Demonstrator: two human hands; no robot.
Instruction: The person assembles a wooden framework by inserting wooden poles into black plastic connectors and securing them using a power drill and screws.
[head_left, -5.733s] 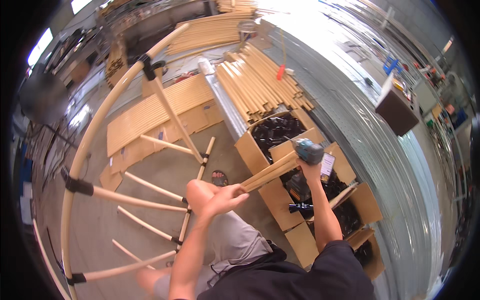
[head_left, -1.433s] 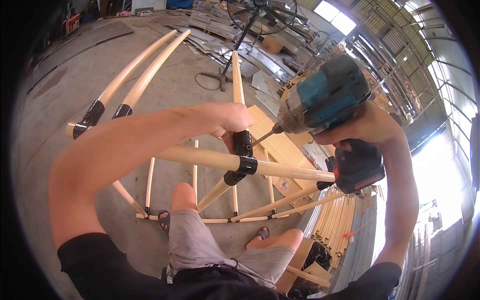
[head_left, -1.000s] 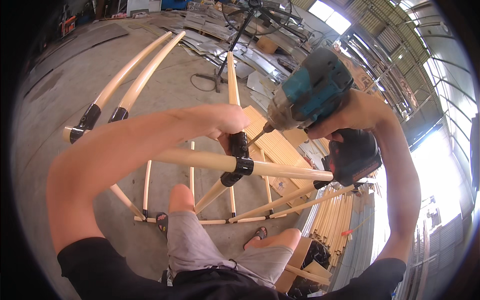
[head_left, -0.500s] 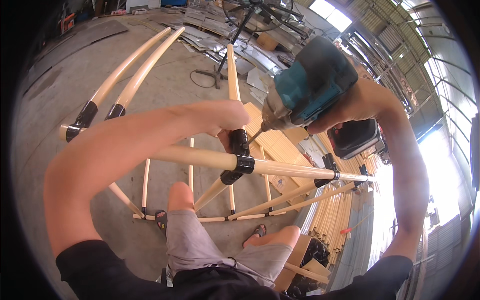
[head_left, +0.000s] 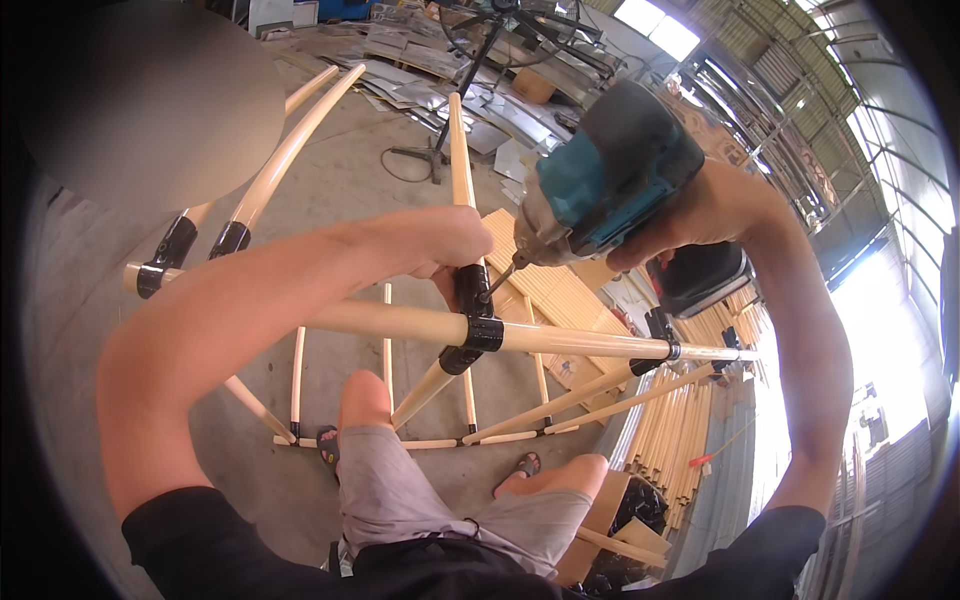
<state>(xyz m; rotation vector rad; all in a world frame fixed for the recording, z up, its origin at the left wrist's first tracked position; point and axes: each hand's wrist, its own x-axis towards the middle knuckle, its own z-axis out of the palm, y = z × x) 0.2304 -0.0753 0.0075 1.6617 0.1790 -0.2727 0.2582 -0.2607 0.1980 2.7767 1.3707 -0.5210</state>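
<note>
My right hand [head_left: 700,205] grips a teal and black cordless impact driver [head_left: 610,175] by its handle. The driver's bit [head_left: 502,281] slants down to the black pipe joint [head_left: 473,292], its tip at the joint's side. Just above that joint, my left hand [head_left: 460,238] is closed round the upright cream pipe [head_left: 460,150], with its fingers partly hidden behind the wrist. A long cream crossbar pipe [head_left: 580,340] runs through the joint's lower part. Other cream pipes and black joints make up the rest of the frame around my legs.
Two curved pipes [head_left: 290,150] rise at the left, partly behind a blurred patch. Metal sheets [head_left: 400,50] lie piled at the back near a stand fan [head_left: 490,60]. Bundled pipes [head_left: 660,430] and a box with black parts [head_left: 635,505] are on the right.
The view has shifted slightly, and a blurred patch has come in at the upper left. Both hands keep their grips, and the bit stays at the joint.
</note>
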